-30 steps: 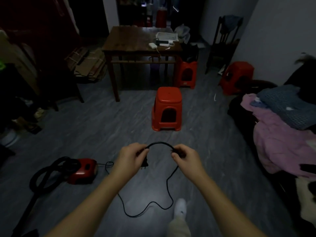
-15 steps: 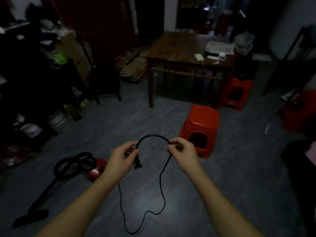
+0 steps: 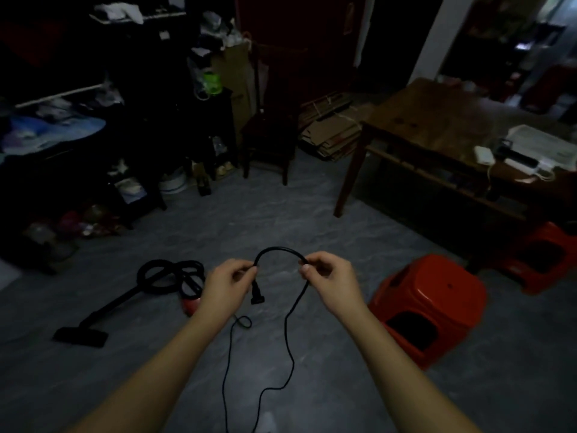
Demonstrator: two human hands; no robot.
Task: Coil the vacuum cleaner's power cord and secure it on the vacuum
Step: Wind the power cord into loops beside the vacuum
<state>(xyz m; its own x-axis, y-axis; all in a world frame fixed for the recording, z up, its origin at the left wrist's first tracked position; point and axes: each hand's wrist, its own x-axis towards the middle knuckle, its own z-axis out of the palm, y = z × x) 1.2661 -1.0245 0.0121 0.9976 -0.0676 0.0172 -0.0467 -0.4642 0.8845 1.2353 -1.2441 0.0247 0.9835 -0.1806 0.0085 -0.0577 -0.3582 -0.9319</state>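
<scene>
Two pinches: left hand (image 3: 229, 282), right hand (image 3: 327, 276) | cord (image 3: 278, 248) arches crosswise | plug (image 3: 257, 296) down

Grey floor (image 3: 312, 220): red vacuum (image 3: 190, 303), red stool (image 3: 437, 295), wooden table (image 3: 437, 120).

Two hands (image 3: 229, 284) (image 3: 331, 281), one cord (image 3: 278, 250), one vacuum (image 3: 190, 304), two red stools (image 3: 437, 304) (image 3: 544, 256).

- No word, label, brand or number can be read here; the room is dim and everything looks soft.
- The white sheets (image 3: 543, 142) on the wooden table (image 3: 437, 120) are too blurred to read.
- The flattened cardboard (image 3: 331, 132) by the wall is also too dark to read.
</scene>
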